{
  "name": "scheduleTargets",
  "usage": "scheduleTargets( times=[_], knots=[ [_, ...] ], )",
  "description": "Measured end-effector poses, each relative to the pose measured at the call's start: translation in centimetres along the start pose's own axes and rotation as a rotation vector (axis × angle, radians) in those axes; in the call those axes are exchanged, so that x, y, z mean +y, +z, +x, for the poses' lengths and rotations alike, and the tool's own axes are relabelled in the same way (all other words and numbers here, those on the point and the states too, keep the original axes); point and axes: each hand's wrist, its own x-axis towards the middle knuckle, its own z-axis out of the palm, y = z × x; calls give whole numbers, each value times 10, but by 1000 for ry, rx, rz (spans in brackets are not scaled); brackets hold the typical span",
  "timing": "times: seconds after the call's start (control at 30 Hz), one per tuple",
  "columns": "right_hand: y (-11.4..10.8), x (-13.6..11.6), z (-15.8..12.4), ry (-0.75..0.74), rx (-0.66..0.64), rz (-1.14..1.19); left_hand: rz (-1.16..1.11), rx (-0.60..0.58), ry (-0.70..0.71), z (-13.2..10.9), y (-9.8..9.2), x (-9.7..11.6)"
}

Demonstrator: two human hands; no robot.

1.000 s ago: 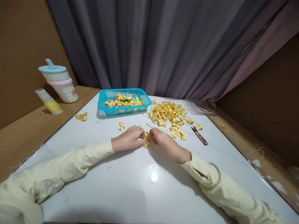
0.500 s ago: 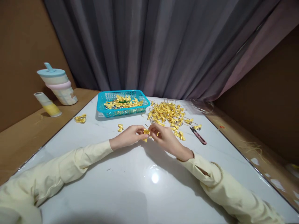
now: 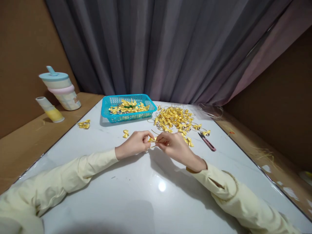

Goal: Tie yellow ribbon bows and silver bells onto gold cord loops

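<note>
Near the middle of the white table [image 3: 117, 195], my left hand [image 3: 135, 141] pinches a yellow bow [image 3: 152, 139]. My right hand [image 3: 173, 145] is closed on a thin gold cord [image 3: 153, 147] at the bow's right side; its fingertips almost meet those of my left hand. Fingers partly hide the bow. A single yellow bow [image 3: 125, 133] lies left of my hands. Behind my right hand is a pile of yellow bows [image 3: 174, 116] with cords and small silver bells.
A blue basket [image 3: 104, 111] holding yellow bows stands at the back. Pink-handled snips [image 3: 207, 142] lie right of the pile. Some bows [image 3: 84, 124] sit at the left edge. A lidded cup [image 3: 64, 94] and a yellow-white cone [image 3: 52, 112] stand far left.
The bow has turned between my fingers, and the cord now shows stretched by my right hand. My right hand has shifted slightly right and down. My left fingers have curled more.
</note>
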Motion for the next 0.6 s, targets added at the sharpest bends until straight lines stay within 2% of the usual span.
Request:
scheduleTargets(
  times=[0.13, 0.2, 0.3, 0.4, 0.5, 0.6],
  knots=[
    [17, -2, -9, -181, 149, -261, 5, -78, -15, -5, 4, 1],
    [22, -2, -12, -190, 179, -276, 1, -81, -23, -6, 6, 2],
    [25, -2, -12, -120, 219, -165, 3, -62, -16, -7, 6, 3],
    [26, 0, -12, -107, 214, -189, -10, -57, -9, -8, 6, 4],
    [28, 1, -12, -124, 154, -424, -19, -51, -33, -8, 6, 7],
    [28, 1, -11, -76, 78, -574, -3, -19, -42, -7, 6, 6]
  ],
)
